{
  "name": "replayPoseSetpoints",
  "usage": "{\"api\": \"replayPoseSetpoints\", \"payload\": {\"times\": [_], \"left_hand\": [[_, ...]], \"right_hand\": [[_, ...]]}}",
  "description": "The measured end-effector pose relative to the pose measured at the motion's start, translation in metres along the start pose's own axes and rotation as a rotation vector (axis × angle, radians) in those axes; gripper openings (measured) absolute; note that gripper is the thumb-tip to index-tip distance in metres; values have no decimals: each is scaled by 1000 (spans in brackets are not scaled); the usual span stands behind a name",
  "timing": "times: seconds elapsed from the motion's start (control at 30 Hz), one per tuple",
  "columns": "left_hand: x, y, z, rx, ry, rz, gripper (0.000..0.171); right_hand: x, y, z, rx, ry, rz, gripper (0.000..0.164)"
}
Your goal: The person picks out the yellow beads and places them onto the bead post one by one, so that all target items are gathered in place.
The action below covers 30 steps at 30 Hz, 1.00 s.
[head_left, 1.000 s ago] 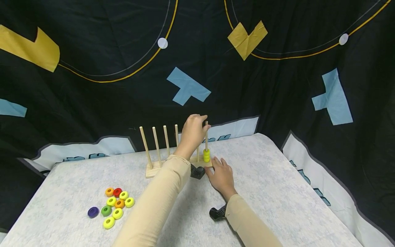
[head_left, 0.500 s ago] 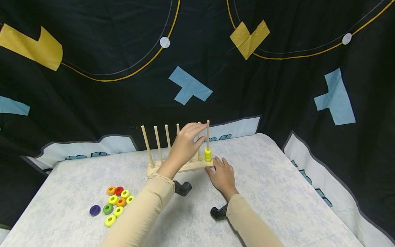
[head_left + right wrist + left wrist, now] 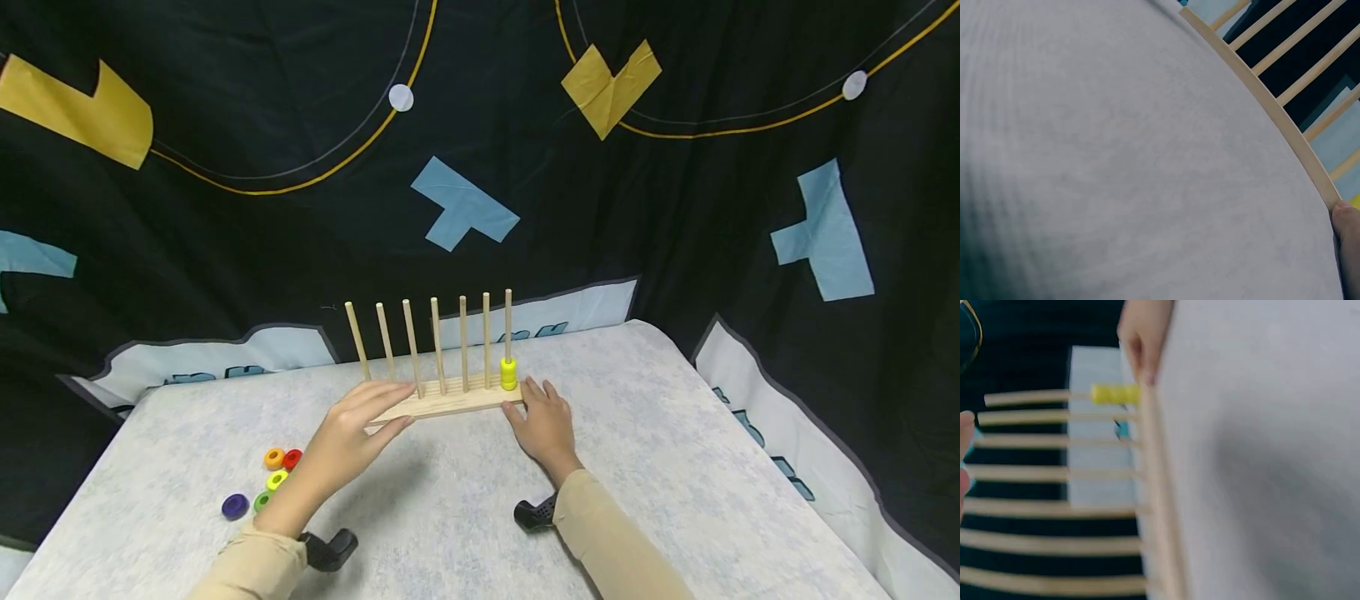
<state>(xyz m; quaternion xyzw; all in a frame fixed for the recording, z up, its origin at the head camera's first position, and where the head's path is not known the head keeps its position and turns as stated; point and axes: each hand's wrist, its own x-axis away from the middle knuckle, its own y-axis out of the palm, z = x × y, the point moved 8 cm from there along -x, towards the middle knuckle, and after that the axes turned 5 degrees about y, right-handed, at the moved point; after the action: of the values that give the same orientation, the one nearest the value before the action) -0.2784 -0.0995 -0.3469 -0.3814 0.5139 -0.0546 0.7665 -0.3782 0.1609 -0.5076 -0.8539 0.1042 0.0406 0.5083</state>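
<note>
A wooden peg rack (image 3: 450,402) with a row of upright pegs stands toward the back of the table. On its rightmost peg sits a stack of yellow rings (image 3: 508,374); the other pegs look bare. My left hand (image 3: 341,437) is in front of the rack's left end, thumb and fingers spread apart, holding nothing. Its fingertips (image 3: 965,425) just enter the left wrist view, away from the pegs. My right hand (image 3: 545,422) holds the rack's right end, the thumb (image 3: 1347,222) against the base's front edge.
Loose rings lie at the table's left: a purple ring (image 3: 235,507), an orange ring (image 3: 274,458), a red ring (image 3: 292,459), a yellow ring (image 3: 277,480) and a green ring (image 3: 262,501). My left forearm hides others. A dark cloth (image 3: 300,250) hangs behind the table.
My left hand has come away from the rightmost peg, moving left and down toward the loose rings, its forearm now covering some of them. The right hand stays at the rack's end.
</note>
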Motion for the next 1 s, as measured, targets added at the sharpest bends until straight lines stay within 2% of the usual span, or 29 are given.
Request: {"api": "replayPoseSetpoints", "payload": {"times": [0.23, 0.43, 0.53, 0.63, 0.77, 1.0], "left_hand": [[83, -37, -39, -76, -290, -106, 58], [135, -66, -58, -158, -490, -157, 58], [153, -71, -61, -200, -568, -196, 56], [166, -73, -61, -202, -618, -222, 52], [179, -69, -59, -200, -670, -258, 45], [197, -58, -64, -190, -817, -387, 46]], "right_hand": [[0, 2, -1, 1, 0, -10, 63], [0, 1, -1, 9, -6, -1, 63], [0, 1, -1, 13, -1, -3, 64], [0, 1, 0, 12, 0, -4, 64], [1, 1, 0, 3, -4, -2, 64], [2, 0, -2, 2, -11, -3, 63]]}}
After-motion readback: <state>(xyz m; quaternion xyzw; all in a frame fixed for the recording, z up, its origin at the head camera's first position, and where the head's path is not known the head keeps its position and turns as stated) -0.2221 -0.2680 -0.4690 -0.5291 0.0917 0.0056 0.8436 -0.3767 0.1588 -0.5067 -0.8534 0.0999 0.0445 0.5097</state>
